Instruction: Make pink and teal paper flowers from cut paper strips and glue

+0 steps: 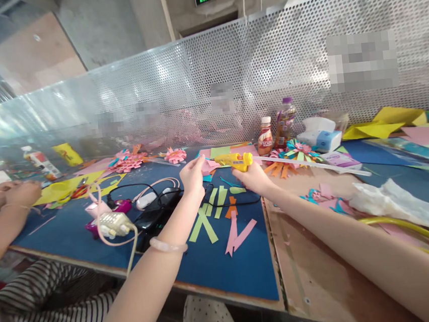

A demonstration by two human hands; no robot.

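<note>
Gripping a yellow glue gun (pixel 236 161), the right hand (pixel 253 176) has its fingers wrapped round the handle, the nozzle aimed left toward a small pink paper piece (pixel 208 166) that the left hand (pixel 193 175) pinches between closed fingertips above the blue mat (pixel 224 261). Nozzle and paper look very close, though whether they touch cannot be told. Judging by the head view, the work seems partway along: finished paper flowers (pixel 128 160) lie at the back of the mat and another flower (pixel 297 149) sits beside two bottles (pixel 272 134), while loose green and pink strips (pixel 220 216) lie uncut or unglued near the wrists. A cable (pixel 237 203) crosses the mat under the hands. At far left a co-worker's hands (pixel 16 192) rest by yellow paper (pixel 65 188), apart from this work.
</note>
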